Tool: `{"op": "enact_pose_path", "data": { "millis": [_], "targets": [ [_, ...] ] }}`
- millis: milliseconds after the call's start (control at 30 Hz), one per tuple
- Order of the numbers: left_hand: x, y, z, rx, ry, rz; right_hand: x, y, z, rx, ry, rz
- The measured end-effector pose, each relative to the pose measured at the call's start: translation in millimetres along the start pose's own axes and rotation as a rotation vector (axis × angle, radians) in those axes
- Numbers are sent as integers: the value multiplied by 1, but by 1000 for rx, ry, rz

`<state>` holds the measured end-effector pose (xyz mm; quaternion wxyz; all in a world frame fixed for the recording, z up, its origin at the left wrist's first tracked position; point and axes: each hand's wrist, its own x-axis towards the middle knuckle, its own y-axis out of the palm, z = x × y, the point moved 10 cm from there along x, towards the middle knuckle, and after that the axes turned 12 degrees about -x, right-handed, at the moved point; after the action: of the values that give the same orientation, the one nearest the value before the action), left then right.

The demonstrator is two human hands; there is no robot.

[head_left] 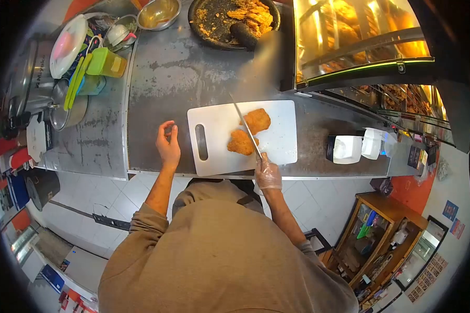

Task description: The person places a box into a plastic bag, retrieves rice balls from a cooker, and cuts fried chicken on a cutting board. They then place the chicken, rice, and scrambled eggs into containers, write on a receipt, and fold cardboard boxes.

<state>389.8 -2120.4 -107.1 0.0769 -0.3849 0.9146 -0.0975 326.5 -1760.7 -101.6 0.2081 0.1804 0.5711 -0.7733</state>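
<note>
My right hand (268, 173), in a clear plastic glove, is closed around the handle of a knife (244, 119). The blade slants up and to the left across a white cutting board (220, 159). Two golden breaded pieces of fried food lie on the board: the upper piece (259, 119) to the right of the blade, the lower piece (238, 144) mostly to its left. Whether the edge is cutting into either one, I cannot tell. My left hand (168, 146) is bare and holds nothing. Its fingers are loosely bent, with the thumb apart, left of the board's handle slot.
A dark stone mortar (210, 32) with a pestle (242, 35) and orange-brown food stands at the back. Beside it is a metal bowl (158, 14). Containers and a green box (105, 63) crowd the left. Right are a lit glass display case (361, 39) and an open white box (347, 149).
</note>
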Motion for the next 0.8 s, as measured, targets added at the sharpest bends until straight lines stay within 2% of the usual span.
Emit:
{"op": "enact_pose_path", "data": {
  "millis": [67, 200, 267, 300, 333, 367, 400, 467, 533, 600, 633, 700, 733, 800],
  "targets": [
    [-1, 1, -2, -5, 0, -8, 5, 5, 14, -154, -119, 83],
    [-3, 4, -1, 3, 1, -22, 11, 15, 25, -222, -197, 63],
    [-3, 5, -6, -29, -11, -15, 4, 25, 36, -284, -335, 128],
    [-3, 8, -10, -59, -24, -4, 0, 25, 38, -285, -335, 132],
    [-2, 11, -12, -60, -26, -6, 0, 24, 32, -162, -223, 163],
    [0, 20, -27, 27, 113, 38, -2, 25, 28, -40, -111, 194],
    [0, 31, -42, 116, 252, 82, -5, 27, 32, -43, -113, 199],
    [3, 72, -68, 147, 464, 264, -19, 50, 34, -17, -60, 344],
    [-1, 128, -91, 109, 589, 523, -23, 53, 45, -126, -84, 308],
    [-15, 180, -83, 259, 630, 767, -36, 48, 36, 7, 217, 401],
    [-14, 188, -72, 258, 621, 766, -37, 52, 33, 1, 219, 407],
    [-26, 211, -33, 403, 569, 945, -35, 68, 25, -77, 119, 387],
    [-26, 212, -26, 402, 565, 947, -31, 86, 16, -78, 121, 390],
    [-32, 213, -23, 404, 625, 930, -21, 109, 10, -43, 58, 258]
  ]
}}
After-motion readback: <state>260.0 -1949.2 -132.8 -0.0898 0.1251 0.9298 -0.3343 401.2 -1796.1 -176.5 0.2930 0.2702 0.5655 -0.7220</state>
